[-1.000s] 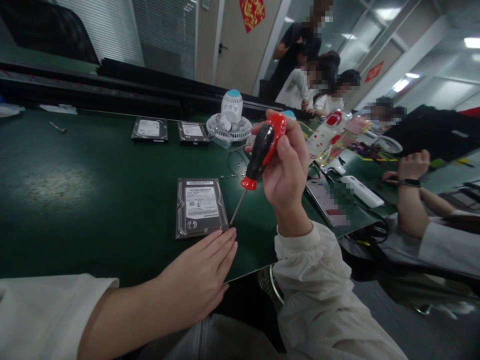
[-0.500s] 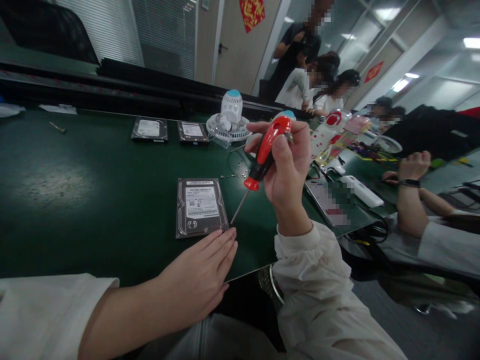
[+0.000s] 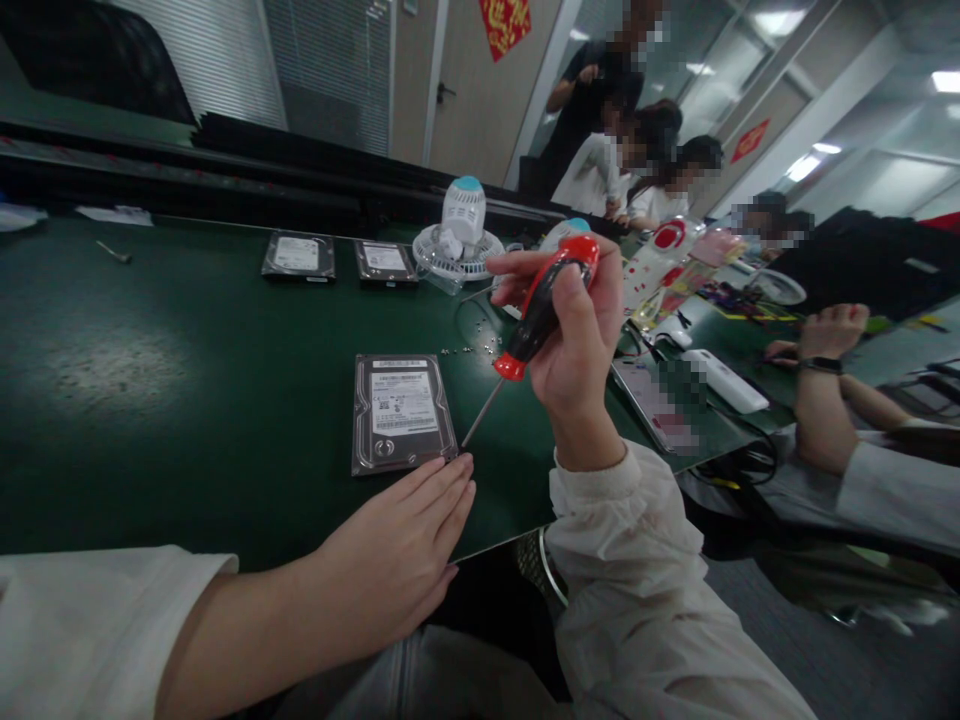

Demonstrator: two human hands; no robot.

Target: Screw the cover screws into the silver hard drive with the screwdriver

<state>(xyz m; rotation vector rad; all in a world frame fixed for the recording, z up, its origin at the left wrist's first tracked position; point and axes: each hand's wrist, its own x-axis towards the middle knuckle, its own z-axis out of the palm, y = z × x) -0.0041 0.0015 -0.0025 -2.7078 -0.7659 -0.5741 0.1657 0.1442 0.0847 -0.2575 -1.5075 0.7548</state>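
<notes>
A hard drive [image 3: 403,415] with a white label lies flat on the green table top. My right hand [image 3: 574,340] is closed around the red and black handle of a screwdriver [image 3: 541,305], held at a slant. Its thin shaft runs down to the drive's near right corner, where the tip meets or nearly meets my fingertips. My left hand [image 3: 397,550] lies at that corner, fingers stretched out side by side and thumb lower down and apart. Whatever sits under those fingertips is hidden. Several small screws [image 3: 469,349] are scattered beyond the drive.
Two more hard drives, one [image 3: 298,257] left of the other [image 3: 385,262], lie farther back beside a white fan [image 3: 461,230]. At the right are a phone [image 3: 652,405], a white oblong device [image 3: 724,380] and cables. Another person's arm [image 3: 825,400] rests at the table's right side.
The screwdriver handle has turned in my right hand, showing more black and less red, and its top leans slightly farther right. My left hand and the drive stay in place.
</notes>
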